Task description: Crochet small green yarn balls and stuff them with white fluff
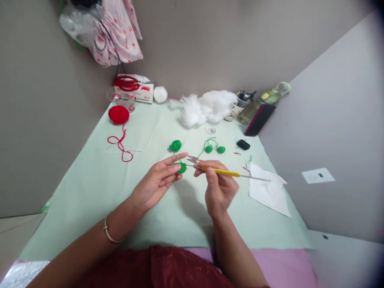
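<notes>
My left hand (160,178) pinches a small green crochet piece (182,168) between thumb and fingers, its index finger stretched out. A strand of green yarn runs from that finger up to a small green yarn ball (175,145) just beyond. My right hand (219,184) is closed around the yellow grip of a crochet hook (223,172), whose thin metal tip points left and meets the edge of the green piece. Small scissors (193,159) lie just past the right fingers, partly hidden by them. Two little green crocheted balls (221,149) with yarn tails rest behind.
White stuffing (207,107) lies at the back, beside a pen cup (235,110), a bottle (270,96) and a leaning phone (259,120). At left are a red yarn ball (119,115), white yarn (160,95) and red-handled scissors (127,83) on a box. White paper (267,192) lies right.
</notes>
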The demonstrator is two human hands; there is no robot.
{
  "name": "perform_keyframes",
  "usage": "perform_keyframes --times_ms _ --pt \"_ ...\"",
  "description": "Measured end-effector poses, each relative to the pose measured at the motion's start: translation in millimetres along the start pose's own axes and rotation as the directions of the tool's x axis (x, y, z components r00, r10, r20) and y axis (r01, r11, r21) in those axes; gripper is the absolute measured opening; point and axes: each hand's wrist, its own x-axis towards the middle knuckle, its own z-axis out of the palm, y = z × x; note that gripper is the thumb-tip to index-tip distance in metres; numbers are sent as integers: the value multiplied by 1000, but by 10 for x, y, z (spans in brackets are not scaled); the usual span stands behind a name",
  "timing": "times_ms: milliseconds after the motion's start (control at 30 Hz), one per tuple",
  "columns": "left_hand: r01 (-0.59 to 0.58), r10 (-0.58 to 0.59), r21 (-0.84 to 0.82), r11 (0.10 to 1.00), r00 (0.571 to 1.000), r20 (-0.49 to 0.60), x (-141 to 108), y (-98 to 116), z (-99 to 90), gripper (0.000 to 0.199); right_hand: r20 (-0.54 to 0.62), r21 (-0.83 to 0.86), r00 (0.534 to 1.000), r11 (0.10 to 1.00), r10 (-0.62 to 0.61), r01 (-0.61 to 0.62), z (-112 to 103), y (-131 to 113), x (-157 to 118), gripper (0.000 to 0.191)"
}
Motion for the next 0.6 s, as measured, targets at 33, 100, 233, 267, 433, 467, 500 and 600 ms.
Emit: perform_keyframes --times_ms 33,100,233,267,433,467,500,600 --pt "-17 17 -3 1000 1000 5 2 10 -7 36 -17 77 995 993 96 -94 -3 -8 15 20" --pt "-46 46 17 999 999 29 1 11 -10 36 17 181 980 963 199 -199 8 -13 38 20" --pt "-107 106 130 986 994 15 -11 -31 9 37 107 90 981 981 162 -172 61 -11 36 16" --pt "-127 130 153 980 991 -10 -13 -45 17 37 103 39 988 992 117 -122 72 -8 23 16" --pt "-129 138 103 986 987 -88 -1 -80 35 42 182 -240 954 930 -238 278 71 44 -65 31" --pt "-82 87 63 995 993 -75 5 -74 31 40 193 -260 945 915 -263 308 58 51 -69 32" --pt "-30 31 22 999 998 -56 11 -65 24 38 180 -253 952 923 -249 289 43 54 -66 31" --pt "34 -35 -64 997 999 -27 24 -33 0 32 48 -54 999 998 -16 19 2 38 -15 21"
